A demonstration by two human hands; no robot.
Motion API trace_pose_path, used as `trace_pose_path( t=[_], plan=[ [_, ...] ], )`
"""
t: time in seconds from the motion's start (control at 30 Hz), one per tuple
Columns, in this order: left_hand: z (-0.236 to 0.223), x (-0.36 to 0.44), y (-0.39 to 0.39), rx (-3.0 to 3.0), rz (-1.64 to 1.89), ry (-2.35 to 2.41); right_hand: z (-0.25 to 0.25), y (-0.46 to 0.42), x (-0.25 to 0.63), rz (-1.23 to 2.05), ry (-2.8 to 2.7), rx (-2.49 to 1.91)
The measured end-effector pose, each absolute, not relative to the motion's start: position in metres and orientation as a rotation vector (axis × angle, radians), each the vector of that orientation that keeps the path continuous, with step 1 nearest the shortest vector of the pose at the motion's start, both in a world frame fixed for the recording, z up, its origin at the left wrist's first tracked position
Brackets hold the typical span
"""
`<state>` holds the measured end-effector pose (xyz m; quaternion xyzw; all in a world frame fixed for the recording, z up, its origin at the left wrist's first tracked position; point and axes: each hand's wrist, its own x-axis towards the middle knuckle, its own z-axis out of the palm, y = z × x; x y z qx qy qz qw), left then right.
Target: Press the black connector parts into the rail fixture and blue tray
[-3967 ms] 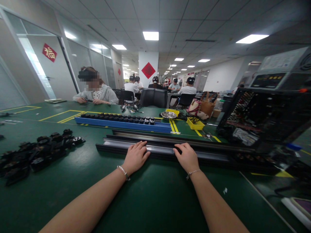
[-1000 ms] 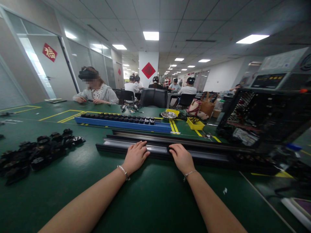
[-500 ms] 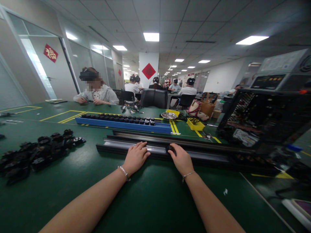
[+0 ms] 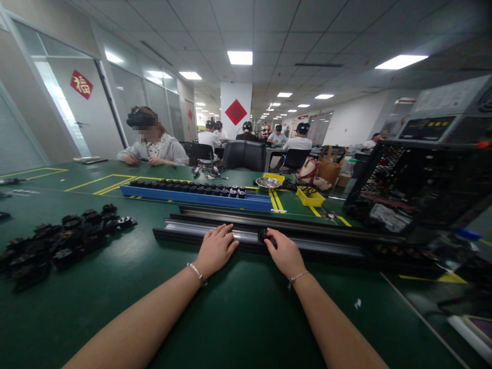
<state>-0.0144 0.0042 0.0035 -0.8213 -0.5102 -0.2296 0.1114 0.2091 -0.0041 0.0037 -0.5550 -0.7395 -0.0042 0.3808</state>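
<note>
A long black channel rail [image 4: 330,246] with a shiny inner strip lies across the green table. My left hand [image 4: 216,251] rests over its left half, fingers stretched across the channel and thumb apart. In the channel, right of that hand, sits a small black module [image 4: 263,236]. My right hand [image 4: 283,250] has its fingers and thumb closed round this module, hiding much of it. Right behind runs a second dark rail [image 4: 246,217]. More black modules [image 4: 403,250] sit in the right end of the near rail, dim and blurred.
Loose black modules [image 4: 69,238] are heaped at left. A blue rail [image 4: 192,200] filled with modules lies farther back, near a metal bowl [image 4: 268,183] and a yellow bin [image 4: 309,197]. An open computer case [image 4: 384,189] stands at right. Across the table sits a person [image 4: 154,143].
The black module and my right fingertips have shifted slightly left along the channel, and more of the module shows. My left hand has stayed in place.
</note>
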Motion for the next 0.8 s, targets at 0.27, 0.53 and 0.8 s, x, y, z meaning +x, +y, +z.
trace_pose_path(
  t=[0.27,0.53,0.8],
  plan=[
    [0.004,-0.015,0.004,-2.414,-0.662,-1.502,0.007,-0.006,0.208,-0.074,-1.928,-1.345],
    [0.004,-0.015,0.005,-2.420,-0.641,-1.521,0.015,-0.010,0.207,-0.086,-1.980,-1.408],
    [0.003,-0.015,0.005,-2.427,-0.668,-1.515,0.015,-0.013,0.203,-0.008,-2.040,-1.372]
  ],
)
